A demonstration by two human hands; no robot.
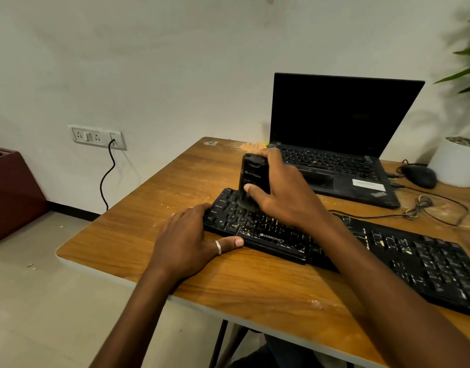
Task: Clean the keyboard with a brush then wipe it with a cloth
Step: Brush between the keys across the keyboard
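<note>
nearest, the left forearm (138, 309) and right forearm (387, 301) come in from 6 o'clock. the left hand (187, 236) lies palm down, fingers straight with their tips at the left end of the black keyboard (403, 261), its ringed thumb stretched along the near edge. the right hand (280, 193) is curled round a black brush (251, 173), thumb on its near face, holding it upright with the bristles on the left keys. the crumb-speckled keyboard lies on the wooden worktop (138, 208), running from centre toward 4 o'clock. an open laptop (334, 123) stands at its 1 o'clock, a mouse (421, 176) at 2 o'clock.
</note>
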